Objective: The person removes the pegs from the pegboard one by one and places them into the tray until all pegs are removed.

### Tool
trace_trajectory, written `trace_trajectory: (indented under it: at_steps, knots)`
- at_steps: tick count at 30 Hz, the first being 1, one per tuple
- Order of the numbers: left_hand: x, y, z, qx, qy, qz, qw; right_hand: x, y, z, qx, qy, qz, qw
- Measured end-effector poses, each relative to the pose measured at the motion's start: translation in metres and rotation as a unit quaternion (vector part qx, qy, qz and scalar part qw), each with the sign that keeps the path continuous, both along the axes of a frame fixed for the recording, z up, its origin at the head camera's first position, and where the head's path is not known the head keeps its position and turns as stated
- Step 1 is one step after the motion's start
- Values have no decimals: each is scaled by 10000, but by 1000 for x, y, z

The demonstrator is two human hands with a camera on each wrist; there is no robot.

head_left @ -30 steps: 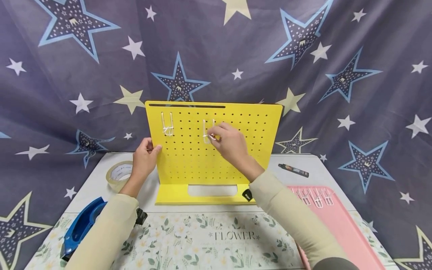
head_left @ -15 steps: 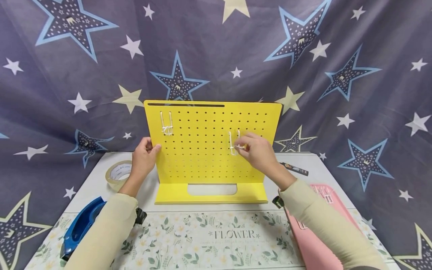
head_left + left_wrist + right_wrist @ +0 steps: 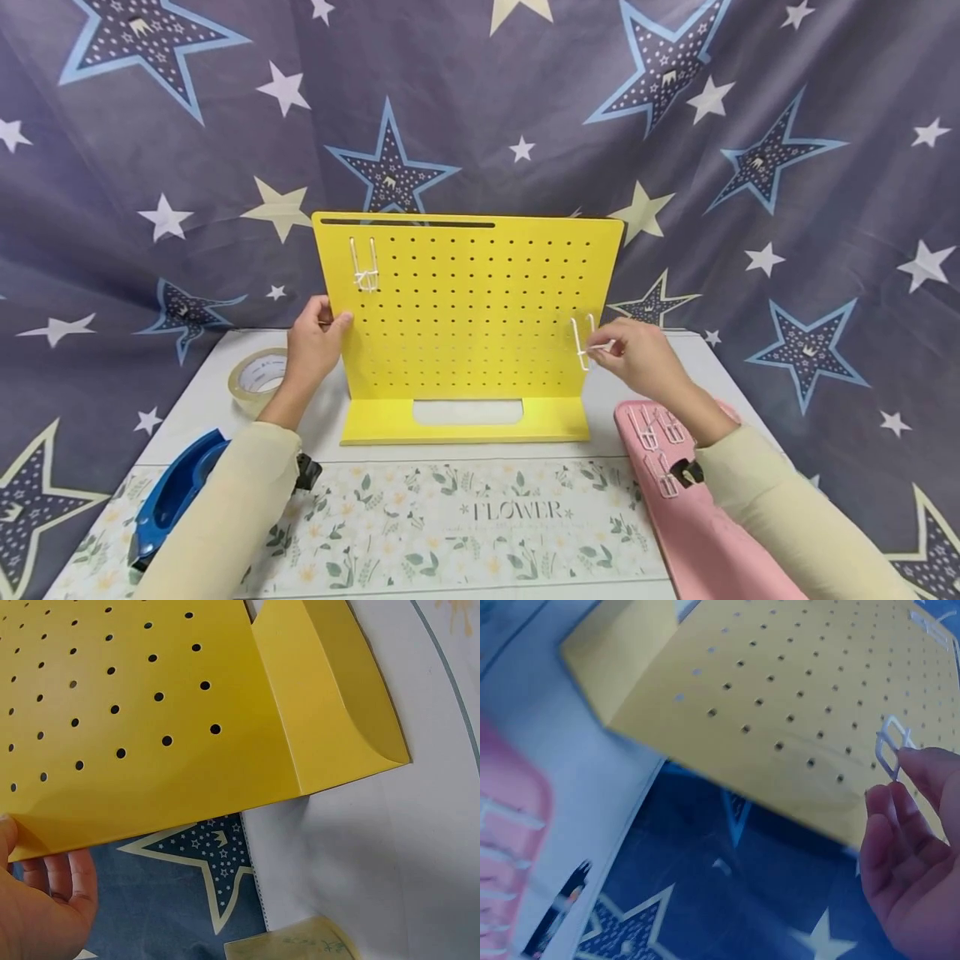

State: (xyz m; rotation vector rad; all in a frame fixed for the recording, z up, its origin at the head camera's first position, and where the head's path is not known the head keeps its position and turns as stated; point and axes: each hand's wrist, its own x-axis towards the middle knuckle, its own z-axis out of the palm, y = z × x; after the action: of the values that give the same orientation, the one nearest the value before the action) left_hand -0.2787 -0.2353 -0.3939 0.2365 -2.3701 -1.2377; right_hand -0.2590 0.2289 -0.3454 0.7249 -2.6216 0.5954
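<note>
A yellow pegboard [image 3: 465, 333] stands upright on its base. My left hand [image 3: 315, 346] grips its left edge, thumb on the front and the other fingers behind; the left wrist view shows those fingers [image 3: 79, 879] under the edge. Near the board's right edge, my right hand [image 3: 647, 358] pinches a white wire pegboard hook [image 3: 579, 343] between thumb and fingers. In the right wrist view the hook [image 3: 881, 750] appears end-on in front of the holes; whether it touches the board I cannot tell. Another white hook [image 3: 366, 279] hangs at the board's upper left.
Several white hooks [image 3: 666, 477] lie on a pink tray [image 3: 712, 542] at the right, partly under the right forearm. A tape roll [image 3: 258, 377] and a blue tape dispenser [image 3: 176, 492] are on the left. A black pen-like object [image 3: 557, 909] lies beyond the tray.
My right hand has carried the hook from the board's middle rightward and down to its right edge, uncovering more of the tray. My left hand keeps its grip; the view has tilted slightly.
</note>
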Motion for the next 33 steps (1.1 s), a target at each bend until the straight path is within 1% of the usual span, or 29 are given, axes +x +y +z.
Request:
trace_trajectory:
  at_steps: [2,7,11,14,18,21,24,29,33]
  knots:
    - [0,0,1,5,-18,0,10000,2,12,-3,32,-112,-90,9999]
    - [2,1,3,23,-76,-35,10000,10,42,-12,79,-207,-336,9992]
    - [3,1,2,55,-74,-23,10000,17,67,-20,203,-35,-388,9990]
    - [2,0,1,48,-26,-31,10000,25,84,-24,245,-2,-434,9988]
    - [1,0,1,7,-44,-24,10000,35,106,-28,341,-381,-501,9974]
    - [1,0,1,-4,-47,-6,10000,39,120,-34,496,-625,-526,9954]
    - [1,1,1,8,-17,-13,10000,44,134,-41,617,-696,-549,9941]
    - [1,0,1,-24,-56,-16,10000,52,152,-59,764,-736,-457,9933]
    - [1,1,2,-43,-96,-20,9999,58,160,-76,813,-1049,-425,9902]
